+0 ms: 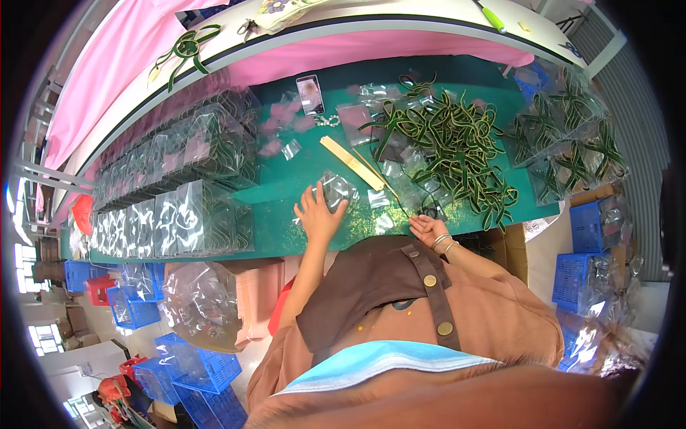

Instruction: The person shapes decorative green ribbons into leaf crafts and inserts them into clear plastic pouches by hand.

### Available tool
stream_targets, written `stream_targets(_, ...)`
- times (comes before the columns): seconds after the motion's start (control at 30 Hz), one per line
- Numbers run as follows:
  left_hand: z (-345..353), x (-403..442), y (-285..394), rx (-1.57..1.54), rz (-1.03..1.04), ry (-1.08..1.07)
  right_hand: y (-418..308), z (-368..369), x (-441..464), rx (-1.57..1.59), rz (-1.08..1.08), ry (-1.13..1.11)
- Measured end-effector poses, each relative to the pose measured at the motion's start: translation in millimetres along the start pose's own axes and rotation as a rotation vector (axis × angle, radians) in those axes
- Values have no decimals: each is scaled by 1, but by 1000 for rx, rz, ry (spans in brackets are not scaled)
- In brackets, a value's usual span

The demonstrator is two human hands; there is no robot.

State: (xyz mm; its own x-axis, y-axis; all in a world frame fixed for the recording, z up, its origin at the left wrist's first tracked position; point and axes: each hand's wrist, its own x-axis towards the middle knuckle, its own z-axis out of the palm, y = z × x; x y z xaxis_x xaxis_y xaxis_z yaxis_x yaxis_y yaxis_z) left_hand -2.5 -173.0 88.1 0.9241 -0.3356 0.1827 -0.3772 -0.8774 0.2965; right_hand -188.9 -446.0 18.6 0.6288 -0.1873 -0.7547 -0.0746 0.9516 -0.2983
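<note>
My left hand is open, its fingers spread at the edge of a clear plastic bag lying on the green tabletop. By the table's front edge, my right hand is palm up with its fingers curled. A thin dark strand reaches its fingertips, but what they hold is too small to make out. A small black item lies just beyond that hand. Farther off is a big heap of green straps with yellow edges. Between the hands lie a flat pale yellow strip and small clear packets.
Rows of clear bags packed with dark straps stand on the left. More bagged straps lie at right. A phone and a beaded bracelet are toward the back, below a white shelf. Blue crates stand beside the table.
</note>
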Motion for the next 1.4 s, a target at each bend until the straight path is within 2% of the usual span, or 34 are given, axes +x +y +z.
stream_targets(1.4,-1,2,2,-1,6,6,2,-24,20,3,-23,-111)
